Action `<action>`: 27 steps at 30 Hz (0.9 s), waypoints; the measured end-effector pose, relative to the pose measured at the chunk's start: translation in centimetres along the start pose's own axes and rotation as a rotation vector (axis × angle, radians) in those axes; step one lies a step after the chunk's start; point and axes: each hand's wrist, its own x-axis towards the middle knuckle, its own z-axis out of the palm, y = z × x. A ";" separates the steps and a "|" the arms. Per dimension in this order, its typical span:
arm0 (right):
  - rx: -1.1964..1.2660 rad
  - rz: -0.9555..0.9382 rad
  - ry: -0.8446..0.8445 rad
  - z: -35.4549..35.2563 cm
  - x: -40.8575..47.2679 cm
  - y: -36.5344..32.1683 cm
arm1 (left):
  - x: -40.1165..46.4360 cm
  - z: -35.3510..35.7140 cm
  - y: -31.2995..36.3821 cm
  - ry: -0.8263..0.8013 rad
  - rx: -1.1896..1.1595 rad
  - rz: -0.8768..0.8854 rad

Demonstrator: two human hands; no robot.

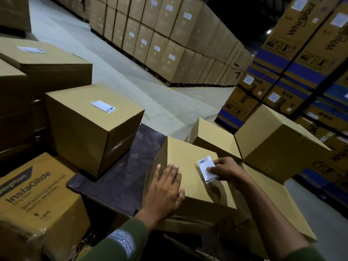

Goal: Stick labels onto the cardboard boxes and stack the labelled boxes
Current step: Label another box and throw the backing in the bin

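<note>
A plain cardboard box (190,162) sits in front of me on a dark table. My left hand (165,189) lies flat on its left edge with the fingers straight. My right hand (225,169) presses a white barcode label (206,169) onto the box's top, fingertips on the label's right side. A labelled box (90,127) stands to the left on the table, its white label (103,106) on top. Two more plain boxes, one (212,136) behind and one (278,142) to the right, carry no visible label.
The dark table (128,178) shows between the boxes. A printed InstaGlide carton (37,194) sits at lower left, stacked cartons (47,63) behind it. Pallets of brown boxes (169,44) line the far aisle, and blue-banded cartons (301,63) tower at the right.
</note>
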 end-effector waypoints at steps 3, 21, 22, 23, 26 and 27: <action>0.325 -0.102 0.153 0.8 -1.8 2.2 | 0.0 -0.1 0.0 -0.008 0.008 0.002; 0.369 -0.320 0.050 4.3 1.3 2.2 | 0.0 0.3 0.0 -0.009 0.087 0.016; 0.370 -0.324 0.037 4.2 0.8 2.7 | 0.0 0.3 0.0 -0.010 0.094 0.017; 0.358 -0.330 0.025 4.1 0.4 3.3 | 0.0 0.3 0.0 -0.008 0.099 0.019; 0.319 -0.375 -0.035 3.3 -0.9 5.7 | 0.0 0.5 0.0 0.016 0.106 0.031; 0.302 -0.387 -0.052 3.0 -1.3 6.4 | 0.0 0.5 0.0 0.022 0.111 0.036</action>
